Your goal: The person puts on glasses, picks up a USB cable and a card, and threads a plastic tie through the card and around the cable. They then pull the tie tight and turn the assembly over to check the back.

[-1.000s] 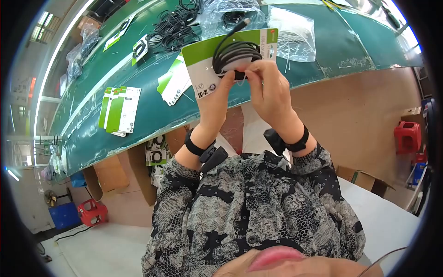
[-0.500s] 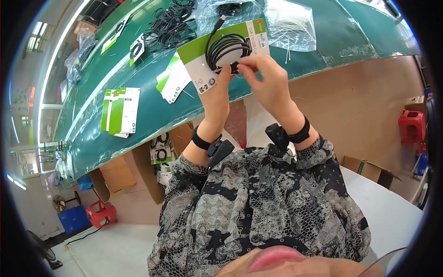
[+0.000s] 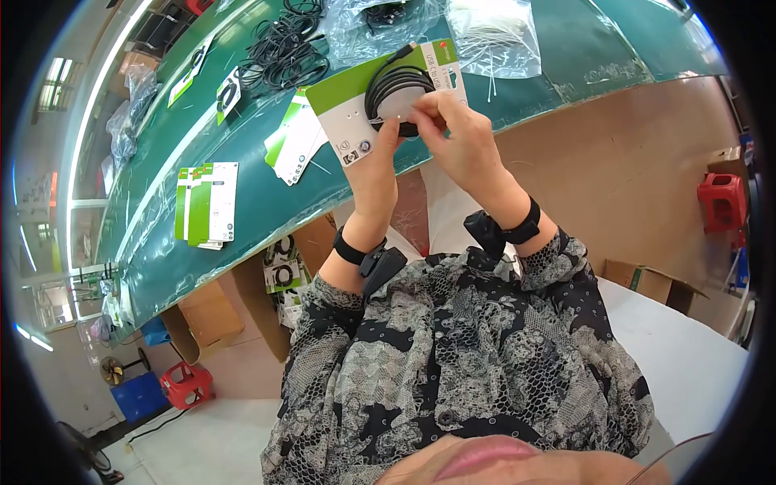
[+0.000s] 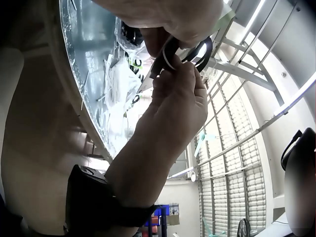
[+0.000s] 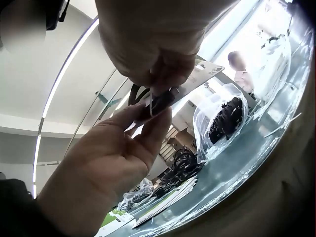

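Observation:
Over the table edge in the head view, my left hand [image 3: 374,179] holds a green-and-white packaging card [image 3: 331,121], its thumb on the lower part of a coiled black cable [image 3: 373,95]. The cable lies on the card's face with one plug [image 3: 402,52] sticking up at the top. My right hand [image 3: 462,141] pinches at the bottom of the coil with thumb and forefinger, close to the left thumb. A thin white tie [image 5: 151,107] rings the black bundle between both hands in the right wrist view. The fingertips hide part of the tie.
Left on the green table [image 3: 267,210] lie stacked cards [image 3: 212,206], with more cards [image 3: 295,141] nearer the hands. Behind are loose black cables [image 3: 283,52], a clear plastic bag [image 3: 347,36] and a bag of white ties [image 3: 493,36]. An open carton [image 3: 263,303] stands below the table edge.
The card and both hands have shifted slightly left in the head view, and the card has turned to show more of its right edge. Both hands stay at the coil's bottom.

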The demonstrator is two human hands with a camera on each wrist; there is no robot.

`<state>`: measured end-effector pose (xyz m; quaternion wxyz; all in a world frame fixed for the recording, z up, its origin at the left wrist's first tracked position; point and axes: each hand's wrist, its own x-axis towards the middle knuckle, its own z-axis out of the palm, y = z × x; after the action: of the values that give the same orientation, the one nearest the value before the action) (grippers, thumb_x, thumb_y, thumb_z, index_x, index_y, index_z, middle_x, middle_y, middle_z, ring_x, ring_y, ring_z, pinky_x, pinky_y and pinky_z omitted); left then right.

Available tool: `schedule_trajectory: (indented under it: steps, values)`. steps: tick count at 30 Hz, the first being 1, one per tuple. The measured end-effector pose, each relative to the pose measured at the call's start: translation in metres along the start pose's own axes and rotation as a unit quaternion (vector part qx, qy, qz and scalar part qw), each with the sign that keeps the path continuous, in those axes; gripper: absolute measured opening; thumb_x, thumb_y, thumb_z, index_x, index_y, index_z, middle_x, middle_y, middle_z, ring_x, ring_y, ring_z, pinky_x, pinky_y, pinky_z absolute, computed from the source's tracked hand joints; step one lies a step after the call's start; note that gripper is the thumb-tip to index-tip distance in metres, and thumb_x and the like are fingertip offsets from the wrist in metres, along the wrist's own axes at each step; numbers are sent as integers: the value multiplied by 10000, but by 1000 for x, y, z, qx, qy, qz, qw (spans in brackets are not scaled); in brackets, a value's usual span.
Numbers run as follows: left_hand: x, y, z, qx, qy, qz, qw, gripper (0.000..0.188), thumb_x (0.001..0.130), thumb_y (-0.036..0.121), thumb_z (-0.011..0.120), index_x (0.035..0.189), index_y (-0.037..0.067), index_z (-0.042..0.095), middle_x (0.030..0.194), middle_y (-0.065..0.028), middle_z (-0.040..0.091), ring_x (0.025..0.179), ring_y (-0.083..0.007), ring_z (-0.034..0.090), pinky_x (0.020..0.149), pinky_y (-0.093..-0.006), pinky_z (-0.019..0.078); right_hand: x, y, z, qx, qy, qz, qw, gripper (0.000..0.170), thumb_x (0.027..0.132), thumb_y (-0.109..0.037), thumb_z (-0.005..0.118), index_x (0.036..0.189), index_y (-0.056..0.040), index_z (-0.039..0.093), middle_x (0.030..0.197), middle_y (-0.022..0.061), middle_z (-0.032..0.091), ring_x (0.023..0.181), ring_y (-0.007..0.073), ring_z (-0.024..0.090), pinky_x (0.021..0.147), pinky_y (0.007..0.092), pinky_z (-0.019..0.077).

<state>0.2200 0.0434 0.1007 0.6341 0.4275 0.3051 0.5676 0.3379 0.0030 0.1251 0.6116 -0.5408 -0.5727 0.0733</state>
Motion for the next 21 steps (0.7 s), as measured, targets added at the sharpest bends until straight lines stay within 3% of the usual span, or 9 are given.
schedule_trajectory:
  steps: [3, 7, 21]
  values:
    - [4, 0, -4, -12, -5, -18, 1000, 409, 855, 2, 617, 1226, 55, 453, 1094, -51, 567, 937, -137, 592, 726, -265, 527, 1, -4, -5, -97, 22, -145, 984, 139, 750, 28, 640, 848, -31, 561, 752, 101, 595, 663, 280, 597, 572, 336, 490]
    - [0, 7, 3, -28, -14, -4, 1000, 425, 865, 21, 619, 1246, 74, 440, 1132, -44, 553, 967, -138, 583, 733, -267, 526, -5, -13, -9, -185, -23, -108, 977, 134, 739, 21, 643, 825, -29, 553, 716, 94, 564, 644, 281, 585, 563, 344, 487]
    - [-5, 8, -1, -30, -22, 25, 999, 461, 863, 25, 627, 1270, 92, 421, 1157, -42, 540, 991, -137, 570, 750, -267, 513, -4, -24, -14, -186, -56, -142, 971, 150, 724, 10, 641, 822, -35, 536, 732, 88, 537, 664, 274, 572, 581, 352, 481]
